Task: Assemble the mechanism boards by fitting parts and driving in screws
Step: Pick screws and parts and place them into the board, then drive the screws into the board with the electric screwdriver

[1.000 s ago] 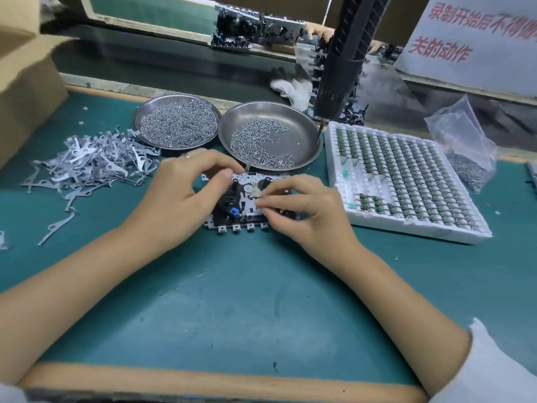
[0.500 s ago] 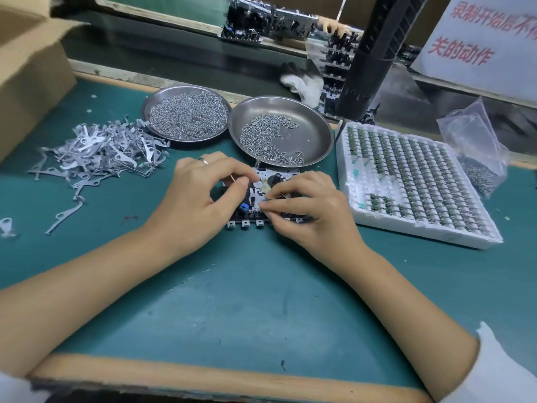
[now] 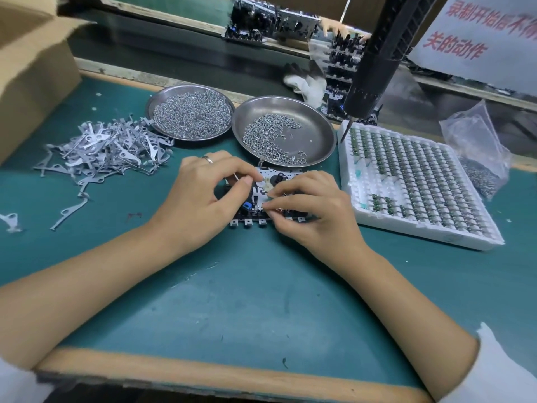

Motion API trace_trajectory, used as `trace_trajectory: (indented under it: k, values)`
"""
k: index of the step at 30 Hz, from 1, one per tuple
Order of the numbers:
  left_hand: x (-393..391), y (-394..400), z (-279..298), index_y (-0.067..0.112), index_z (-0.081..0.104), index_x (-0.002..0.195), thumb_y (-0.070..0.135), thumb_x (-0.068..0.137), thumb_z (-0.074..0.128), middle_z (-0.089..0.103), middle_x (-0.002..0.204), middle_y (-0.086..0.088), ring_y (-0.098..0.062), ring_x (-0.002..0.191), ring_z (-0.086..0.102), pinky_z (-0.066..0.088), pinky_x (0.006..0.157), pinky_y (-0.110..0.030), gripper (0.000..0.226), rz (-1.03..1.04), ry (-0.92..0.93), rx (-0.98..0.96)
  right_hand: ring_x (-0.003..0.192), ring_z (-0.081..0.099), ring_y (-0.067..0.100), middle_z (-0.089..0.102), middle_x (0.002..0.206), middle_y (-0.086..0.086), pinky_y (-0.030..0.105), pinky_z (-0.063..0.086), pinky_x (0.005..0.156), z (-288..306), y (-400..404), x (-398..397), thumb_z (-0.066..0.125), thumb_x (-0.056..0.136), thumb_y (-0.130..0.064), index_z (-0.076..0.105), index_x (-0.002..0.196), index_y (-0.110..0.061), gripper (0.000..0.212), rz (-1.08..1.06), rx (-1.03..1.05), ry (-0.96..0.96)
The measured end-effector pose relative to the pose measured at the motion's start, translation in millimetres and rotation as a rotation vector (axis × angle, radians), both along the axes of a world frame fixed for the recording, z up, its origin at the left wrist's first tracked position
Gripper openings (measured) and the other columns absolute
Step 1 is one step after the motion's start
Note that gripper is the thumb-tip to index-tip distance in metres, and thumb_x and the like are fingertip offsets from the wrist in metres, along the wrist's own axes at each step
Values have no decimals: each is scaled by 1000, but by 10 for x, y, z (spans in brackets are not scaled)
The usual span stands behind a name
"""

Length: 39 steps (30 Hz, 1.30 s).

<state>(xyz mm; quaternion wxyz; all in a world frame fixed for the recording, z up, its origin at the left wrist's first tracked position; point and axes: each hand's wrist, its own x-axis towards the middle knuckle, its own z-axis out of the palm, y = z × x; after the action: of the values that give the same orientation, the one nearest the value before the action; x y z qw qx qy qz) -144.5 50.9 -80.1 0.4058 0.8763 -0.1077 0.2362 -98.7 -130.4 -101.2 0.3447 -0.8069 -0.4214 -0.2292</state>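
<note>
Fingers of the left hand curl over the left side of the mechanism board, thumb and forefinger pinched together above it, while the right hand pinches a small part against the board's near edge. Board lies flat on the green mat, touching the near rim of the right of 2 screw dishes, with the white parts tray just beside the right hand and the pile of metal levers well apart to the left. Both forearms angle inward from the mat's wooden front edge, leaving broad bare mat between them.

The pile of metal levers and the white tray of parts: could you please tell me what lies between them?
In the head view, both hands, left and right, working on the mechanism board, lie between the levers and tray.
</note>
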Motion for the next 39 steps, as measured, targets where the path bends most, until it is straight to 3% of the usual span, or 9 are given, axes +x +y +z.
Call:
trace_trajectory:
  k: [8,13,19,24,27,29,32,35,39]
  values:
    - [-16,-21,8,28,66,90,26,81,57,62,85,8,-7,82,57,37,93,-45,13,-50,37,59,82,58,21,71,90,0,47,44,79,32,-12,-13,77,76,-9,78,84,-13,9,40,-54,43]
    - [-38,-34,-39,27,64,98,48,70,51,61,87,10,-11,87,55,28,88,-31,38,-77,57,217,83,59,26,73,91,0,50,45,81,71,0,-42,77,75,-11,77,88,-9,14,12,-14,141]
    - [-23,-47,-80,25,64,99,49,70,51,58,86,19,-4,87,51,25,90,-27,40,-77,39,203,85,58,27,71,91,4,51,45,80,99,-12,-67,75,75,-5,77,88,-8,14,21,25,248]
    - [-2,-58,-104,22,68,100,35,71,65,65,89,17,-7,92,54,24,93,-28,32,-65,47,192,85,56,24,69,90,5,45,46,79,115,-20,-90,69,76,-3,77,89,-8,16,24,23,258]
    - [13,-58,-102,26,70,96,35,70,66,61,86,25,-4,89,51,24,91,-28,28,-75,49,162,86,60,26,67,90,7,37,48,82,162,-22,-116,65,78,1,75,94,-6,20,-60,151,194]
    - [21,-47,-112,27,70,92,36,70,67,60,86,27,0,88,49,24,91,-27,24,-88,58,148,88,61,23,63,93,9,30,48,84,271,-39,-108,62,83,1,69,107,-3,26,-193,355,130]
    - [37,-33,-133,29,70,88,37,68,67,59,84,31,4,88,47,22,94,-23,21,-100,77,113,99,56,21,57,107,7,38,47,91,624,-79,66,62,87,-11,50,132,-8,46,-352,618,125]
    - [46,-25,-139,34,69,85,38,66,68,61,83,30,4,90,49,21,94,-21,20,-103,94,89,107,57,10,56,117,-2,37,46,98,1110,-48,310,67,84,-32,23,147,-20,78,-347,643,245]
    - [58,-32,-118,45,61,80,45,62,67,62,80,29,1,90,52,25,95,-26,19,-110,115,45,98,55,-8,52,117,-10,14,48,86,1401,143,512,68,86,-19,17,147,-16,79,-249,649,231]
